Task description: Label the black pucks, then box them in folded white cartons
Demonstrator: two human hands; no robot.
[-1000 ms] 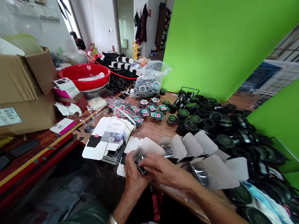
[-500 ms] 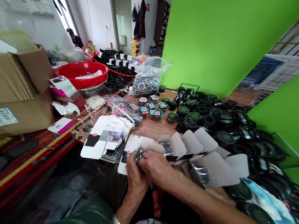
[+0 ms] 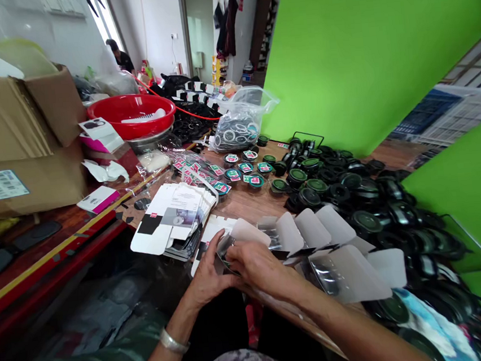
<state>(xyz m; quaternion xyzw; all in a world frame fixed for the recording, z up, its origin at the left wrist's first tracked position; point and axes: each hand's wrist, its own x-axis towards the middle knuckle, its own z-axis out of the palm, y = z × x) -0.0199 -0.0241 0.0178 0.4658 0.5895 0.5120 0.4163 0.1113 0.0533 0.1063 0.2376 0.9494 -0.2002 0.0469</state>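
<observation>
An open small carton (image 3: 248, 230) with its pale flap raised is between my hands at the table's front edge. My left hand (image 3: 207, 277) holds it from the left, one finger stretched along its side and the rest under it. The fingers of my right hand (image 3: 255, 267) are curled and reach into the carton's opening; what they grip is hidden. To the right stand several open cartons (image 3: 307, 229) with flaps up and clear plastic inside. A nearer open carton (image 3: 351, 272) lies tilted. Left of my hands is a stack of flat unfolded cartons (image 3: 180, 214).
Round black parts (image 3: 352, 192) are heaped along the right side by a green board (image 3: 372, 48). Behind are stickered discs (image 3: 248, 171), a bag of rings (image 3: 238, 132) and a red basin (image 3: 132, 114). A cardboard box (image 3: 20, 145) stands left; a person (image 3: 120, 57) is far back.
My left hand has loosened and spread, shifting slightly left and down the carton's side. My right hand's fingers have moved further into the opening. The view has shifted slightly.
</observation>
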